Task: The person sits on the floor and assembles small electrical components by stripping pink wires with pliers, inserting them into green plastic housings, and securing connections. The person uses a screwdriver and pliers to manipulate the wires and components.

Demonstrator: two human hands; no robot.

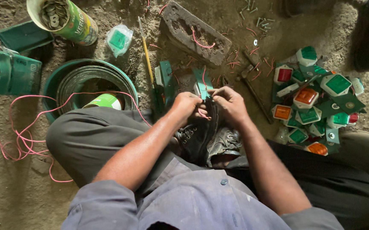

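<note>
Seated on the dirt floor [14,191] with your knees spread, you look straight down at your two hands meeting over your shoes [210,138]. Your left hand [187,106] and right hand [231,104] are both closed in a pinch on a small green bracket [203,83], held upright between them, close to your body, likely so that both sets of fingers can steady it. A short pink wire [202,114] loops just beneath your fingers; whether it is fixed to the bracket cannot be told.

To your right, within easy reach, lies a pile of small lamps [316,102] with red, orange and green lenses. Just past your hands sits a worn block [195,34], with wire scraps and screws [257,19] scattered near it. A thin yellow tool [146,51] lies beside more green brackets. To your left, a long pink wire [27,132] trails from a green drum [65,81], and a tin [63,19] of washers lies tipped beyond it.

Open ground is scarce: things ring your hands closely on three sides. Bare floor shows mainly at far left and lower left.
</note>
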